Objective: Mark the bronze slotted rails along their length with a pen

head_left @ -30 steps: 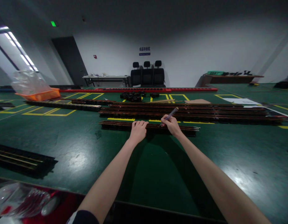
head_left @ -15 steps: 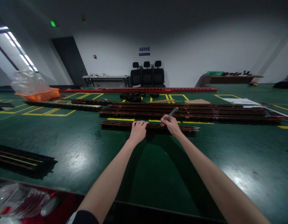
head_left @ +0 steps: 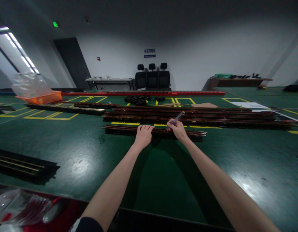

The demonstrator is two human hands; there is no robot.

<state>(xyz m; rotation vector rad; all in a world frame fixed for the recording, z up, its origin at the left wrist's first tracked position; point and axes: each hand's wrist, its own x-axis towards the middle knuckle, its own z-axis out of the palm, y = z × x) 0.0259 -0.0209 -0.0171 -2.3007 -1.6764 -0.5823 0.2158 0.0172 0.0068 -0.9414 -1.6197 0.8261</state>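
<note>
A long dark rail strip [head_left: 122, 129] with copper-coloured rods lies across the green table [head_left: 91, 180] in front of me. My left hand [head_left: 144, 135] rests on its middle, fingers bent over the far edge. To the right, my right hand [head_left: 176, 129] is closed round a pen [head_left: 179, 116], its tip pointing down at the strip. The fingertips and the tip are too small to make out well. Just behind lies a wide stack of similar strips [head_left: 211, 116].
At the left are an orange bin [head_left: 42, 97] with clear plastic bags and another dark strip [head_left: 20, 166]. Black parts [head_left: 136, 100], cardboard [head_left: 204, 105] and white paper [head_left: 247, 105] lie farther back. Plastic-wrapped items [head_left: 20, 206] sit below the table's near left edge.
</note>
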